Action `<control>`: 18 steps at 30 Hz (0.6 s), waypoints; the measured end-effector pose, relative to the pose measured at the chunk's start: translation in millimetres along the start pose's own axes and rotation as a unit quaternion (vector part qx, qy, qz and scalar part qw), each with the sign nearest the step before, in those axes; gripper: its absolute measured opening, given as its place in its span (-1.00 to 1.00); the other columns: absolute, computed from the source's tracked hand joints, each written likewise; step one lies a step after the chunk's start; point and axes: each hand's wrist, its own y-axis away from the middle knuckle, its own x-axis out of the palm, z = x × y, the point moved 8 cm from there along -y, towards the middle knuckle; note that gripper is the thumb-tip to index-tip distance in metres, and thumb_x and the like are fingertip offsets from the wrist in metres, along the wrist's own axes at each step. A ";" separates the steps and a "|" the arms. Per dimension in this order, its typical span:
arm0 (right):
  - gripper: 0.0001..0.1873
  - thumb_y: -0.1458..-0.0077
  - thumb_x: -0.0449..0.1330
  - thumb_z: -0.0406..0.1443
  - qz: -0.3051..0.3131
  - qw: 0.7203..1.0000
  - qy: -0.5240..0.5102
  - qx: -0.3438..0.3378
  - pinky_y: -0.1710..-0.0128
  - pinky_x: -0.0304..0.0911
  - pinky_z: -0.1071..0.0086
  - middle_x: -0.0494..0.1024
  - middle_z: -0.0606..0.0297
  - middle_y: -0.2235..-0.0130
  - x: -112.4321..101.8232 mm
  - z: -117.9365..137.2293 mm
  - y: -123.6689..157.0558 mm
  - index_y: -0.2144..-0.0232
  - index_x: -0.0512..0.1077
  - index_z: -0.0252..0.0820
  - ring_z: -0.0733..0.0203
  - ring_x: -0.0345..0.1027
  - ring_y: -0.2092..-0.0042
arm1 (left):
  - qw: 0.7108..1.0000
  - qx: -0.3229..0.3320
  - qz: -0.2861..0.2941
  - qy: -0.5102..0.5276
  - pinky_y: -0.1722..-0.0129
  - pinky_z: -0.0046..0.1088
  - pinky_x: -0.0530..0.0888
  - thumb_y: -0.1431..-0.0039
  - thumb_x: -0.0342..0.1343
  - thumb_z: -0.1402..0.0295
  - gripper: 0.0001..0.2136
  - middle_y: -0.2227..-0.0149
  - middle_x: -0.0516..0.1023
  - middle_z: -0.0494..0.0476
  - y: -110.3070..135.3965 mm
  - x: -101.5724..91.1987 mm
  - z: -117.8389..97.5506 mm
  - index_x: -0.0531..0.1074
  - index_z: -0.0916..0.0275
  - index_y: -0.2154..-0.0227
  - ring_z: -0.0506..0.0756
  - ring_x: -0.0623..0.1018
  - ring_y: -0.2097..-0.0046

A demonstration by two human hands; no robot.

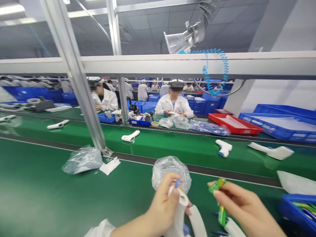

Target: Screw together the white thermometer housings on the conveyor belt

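Observation:
My left hand (164, 204) is closed around a white handheld thermometer (180, 210) with blue buttons, held upright over the green bench. My right hand (243, 205) pinches green batteries (217, 185), one near the fingertips and another (222, 215) lower by the palm. A crumpled clear plastic bag (170, 171) lies just beyond both hands. A second white thermometer body (197, 222) rests right of the left hand.
A green conveyor belt (172, 144) carries several white thermometers (130, 136) (224, 147) (271, 151). Another plastic bag (82, 159) lies left. Blue bins (298, 209) (278, 123) and a red tray (234, 123) sit right. Metal frame posts (81, 89) rise ahead. People in white coats (174, 102) work opposite.

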 end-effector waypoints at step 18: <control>-0.51 0.01 0.17 0.12 -0.060 0.994 0.046 -0.074 0.60 0.29 0.49 0.29 0.25 0.59 49.8 44.3 -9.0 0.49 0.49 -0.19 0.18 0.27 0.52 | 0.997 0.060 0.031 0.036 0.57 -0.65 0.29 -0.11 -0.08 -0.09 -0.55 0.44 0.31 0.00 2.6 2.2 -9.7 0.20 0.20 0.16 -0.12 0.36 0.57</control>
